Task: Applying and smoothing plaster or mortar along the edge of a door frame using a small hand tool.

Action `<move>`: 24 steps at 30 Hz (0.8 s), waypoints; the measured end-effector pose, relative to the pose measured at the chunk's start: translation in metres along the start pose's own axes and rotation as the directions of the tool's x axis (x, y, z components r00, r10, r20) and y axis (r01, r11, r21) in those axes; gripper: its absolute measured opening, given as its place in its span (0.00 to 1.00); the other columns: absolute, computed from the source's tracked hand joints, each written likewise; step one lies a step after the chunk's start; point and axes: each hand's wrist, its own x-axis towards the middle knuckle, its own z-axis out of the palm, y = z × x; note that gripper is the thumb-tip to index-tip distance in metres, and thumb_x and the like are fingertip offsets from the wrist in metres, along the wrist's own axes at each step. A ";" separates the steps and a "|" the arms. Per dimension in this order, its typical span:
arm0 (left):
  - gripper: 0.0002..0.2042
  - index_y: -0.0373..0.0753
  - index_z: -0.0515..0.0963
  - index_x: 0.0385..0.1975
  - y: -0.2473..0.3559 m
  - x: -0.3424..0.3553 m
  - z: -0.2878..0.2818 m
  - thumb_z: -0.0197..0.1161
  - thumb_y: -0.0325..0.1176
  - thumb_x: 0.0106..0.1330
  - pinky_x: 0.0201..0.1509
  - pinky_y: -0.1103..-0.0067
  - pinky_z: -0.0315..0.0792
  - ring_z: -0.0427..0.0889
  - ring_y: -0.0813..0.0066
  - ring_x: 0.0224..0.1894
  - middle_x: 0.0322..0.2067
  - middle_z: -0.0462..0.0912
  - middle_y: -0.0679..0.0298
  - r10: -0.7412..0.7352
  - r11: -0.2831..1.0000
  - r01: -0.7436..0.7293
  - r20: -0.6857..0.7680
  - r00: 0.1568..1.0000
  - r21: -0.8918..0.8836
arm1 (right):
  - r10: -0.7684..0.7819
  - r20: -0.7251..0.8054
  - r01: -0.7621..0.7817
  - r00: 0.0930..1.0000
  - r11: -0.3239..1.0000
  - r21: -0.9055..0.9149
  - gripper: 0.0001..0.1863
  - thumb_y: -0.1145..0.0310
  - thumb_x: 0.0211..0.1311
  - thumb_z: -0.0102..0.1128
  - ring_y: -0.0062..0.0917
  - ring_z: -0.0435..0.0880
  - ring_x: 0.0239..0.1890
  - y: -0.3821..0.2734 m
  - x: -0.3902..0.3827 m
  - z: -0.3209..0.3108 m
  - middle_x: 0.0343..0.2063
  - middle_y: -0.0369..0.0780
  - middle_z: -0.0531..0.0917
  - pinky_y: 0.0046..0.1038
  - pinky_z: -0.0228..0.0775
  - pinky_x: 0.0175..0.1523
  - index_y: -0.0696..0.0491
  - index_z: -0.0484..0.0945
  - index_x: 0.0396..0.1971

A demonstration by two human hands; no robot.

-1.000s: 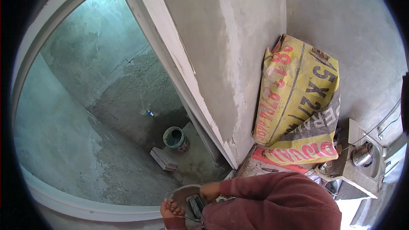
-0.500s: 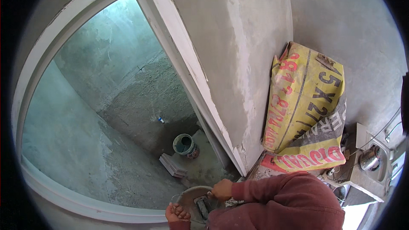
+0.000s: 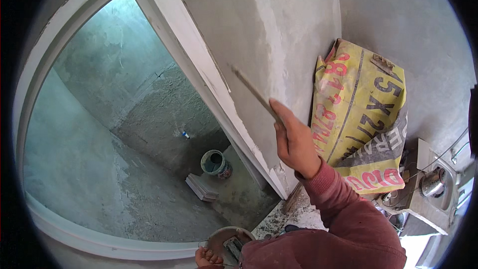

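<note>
My right hand [image 3: 298, 147], raised in front of the wall beside the white door frame [image 3: 184, 45], grips a long, thin, flat tool [image 3: 251, 85], seen edge-on and slightly blurred. Low at the bottom, my left hand [image 3: 208, 256] is closed round what looks like the wire handle of a round grey bucket [image 3: 217, 239]. A dark rectangular tool [image 3: 232, 249] lies inside that bucket; the rest of it is partly hidden by my body.
The doorway opens on a plastered room with a bucket [image 3: 214, 163] and stacked tiles [image 3: 201, 188]. A yellow printed sheet [image 3: 363, 99] leans in the right corner beside a sink unit [image 3: 438, 194] holding a steel pot [image 3: 432, 182], with loose cables nearby.
My right hand has risen from the bucket to in front of the wall, now with the thin tool in it. My left hand remains low at the bucket, slightly lower in view.
</note>
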 end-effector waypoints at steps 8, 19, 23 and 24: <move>0.17 0.50 0.57 0.11 0.026 -0.026 0.017 0.51 0.43 0.60 0.14 0.81 0.48 0.50 0.81 0.10 0.08 0.52 0.75 -0.293 0.935 0.229 -0.227 0.929 -0.271 | 0.012 -0.015 -0.012 1.000 1.000 -0.001 0.25 0.86 0.48 0.45 0.41 0.77 0.38 -0.010 0.041 0.011 0.42 0.50 0.74 0.28 0.69 0.41 0.57 0.64 0.50; 0.19 0.50 0.56 0.10 -0.032 -0.011 -0.016 0.49 0.45 0.62 0.11 0.81 0.45 0.48 0.80 0.08 0.07 0.52 0.74 -0.064 0.998 0.063 -0.230 0.971 -0.013 | -0.037 -0.064 0.036 0.997 0.999 -0.011 0.28 0.85 0.46 0.46 0.40 0.76 0.29 -0.006 0.052 0.028 0.32 0.48 0.75 0.31 0.69 0.32 0.53 0.63 0.52; 0.18 0.51 0.58 0.10 0.035 -0.019 0.020 0.50 0.46 0.61 0.12 0.81 0.45 0.48 0.80 0.09 0.07 0.53 0.75 -0.642 0.680 0.380 -0.258 0.722 -0.627 | 0.024 -0.037 -0.027 0.999 0.997 -0.075 0.26 0.86 0.47 0.46 0.41 0.78 0.33 -0.017 0.050 0.024 0.39 0.50 0.76 0.28 0.70 0.37 0.56 0.64 0.51; 0.18 0.51 0.58 0.10 0.012 -0.013 0.004 0.50 0.46 0.61 0.12 0.81 0.45 0.48 0.80 0.09 0.07 0.53 0.75 -0.641 0.680 0.379 -0.258 0.723 -0.628 | 0.024 -0.038 -0.026 0.999 0.997 -0.075 0.26 0.86 0.47 0.46 0.41 0.78 0.33 -0.019 0.049 0.023 0.39 0.50 0.76 0.28 0.70 0.37 0.56 0.64 0.51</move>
